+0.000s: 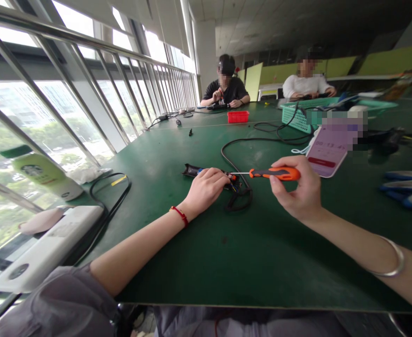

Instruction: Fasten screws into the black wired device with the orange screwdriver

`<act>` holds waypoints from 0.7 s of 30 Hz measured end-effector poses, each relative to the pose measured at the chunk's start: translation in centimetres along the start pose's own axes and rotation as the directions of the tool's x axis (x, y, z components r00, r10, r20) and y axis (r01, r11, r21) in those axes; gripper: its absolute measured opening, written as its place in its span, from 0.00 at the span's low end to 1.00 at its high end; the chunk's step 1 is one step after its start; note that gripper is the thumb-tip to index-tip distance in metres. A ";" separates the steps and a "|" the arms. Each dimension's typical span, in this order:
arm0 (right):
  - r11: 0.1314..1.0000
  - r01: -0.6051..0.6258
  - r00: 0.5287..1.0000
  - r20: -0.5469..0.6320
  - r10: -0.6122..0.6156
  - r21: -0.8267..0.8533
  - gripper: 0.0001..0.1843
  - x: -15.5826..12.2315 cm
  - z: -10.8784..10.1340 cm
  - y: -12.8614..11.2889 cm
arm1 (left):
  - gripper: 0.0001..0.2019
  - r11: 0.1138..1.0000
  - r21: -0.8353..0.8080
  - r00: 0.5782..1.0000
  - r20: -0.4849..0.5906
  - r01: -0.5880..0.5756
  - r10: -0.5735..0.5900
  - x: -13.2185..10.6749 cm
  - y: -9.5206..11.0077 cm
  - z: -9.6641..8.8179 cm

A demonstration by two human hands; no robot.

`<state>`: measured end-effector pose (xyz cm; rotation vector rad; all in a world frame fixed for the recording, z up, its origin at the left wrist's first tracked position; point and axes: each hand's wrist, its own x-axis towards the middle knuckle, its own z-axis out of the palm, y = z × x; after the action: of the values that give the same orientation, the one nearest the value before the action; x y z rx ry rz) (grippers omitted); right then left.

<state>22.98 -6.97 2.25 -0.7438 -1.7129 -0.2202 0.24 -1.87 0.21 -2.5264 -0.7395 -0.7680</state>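
Observation:
My right hand (299,189) grips an orange and black screwdriver (274,174) by its handle, the thin metal shaft pointing left. The tip meets the right end of a dark device (191,171), where small orange parts and wires show. Over that device lies my left hand (208,187), fingers wrapped round it and hiding its middle. A black cable (239,206) loops on the table just beside the device and runs away towards the back.
On the left are a green-labelled bottle (44,173) and a white power bank (47,252). A phone (332,147) leans near a green basket (293,117). Blue and white gloves (409,189) lie right; a red tray (238,117) stands farther back. Two people sit across the table (262,262).

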 end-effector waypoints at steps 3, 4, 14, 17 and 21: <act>1.000 -0.017 1.000 0.007 0.017 -0.004 0.11 -0.1 -0.1 0.0 | 0.11 0.999 -0.001 0.999 -0.012 0.047 -0.047 -0.3 -0.4 -0.2; 1.000 -0.021 1.000 0.007 0.021 -0.007 0.10 -0.1 -0.2 -0.1 | 0.11 0.996 -0.004 0.996 -0.016 0.088 -0.088 -0.5 -0.6 -0.3; 0.997 0.074 0.997 -0.003 -0.075 -0.022 0.11 0.1 0.1 -0.6 | 0.21 0.941 -0.061 0.929 0.195 0.332 -0.315 -2.2 -4.7 0.3; 0.998 0.054 0.999 0.010 -0.054 -0.019 0.11 0.0 0.2 -0.5 | 0.18 0.945 -0.077 0.933 0.200 0.318 -0.298 -2.0 -4.6 0.4; 0.999 0.034 0.999 0.016 -0.034 -0.031 0.09 0.0 0.0 -0.4 | 0.17 0.941 -0.106 0.932 0.214 0.321 -0.294 -1.6 -3.3 -0.1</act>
<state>22.68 -7.28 2.38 -0.7414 -1.7409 -0.2664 -2.88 0.06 0.01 -2.6732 -1.2120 -0.6960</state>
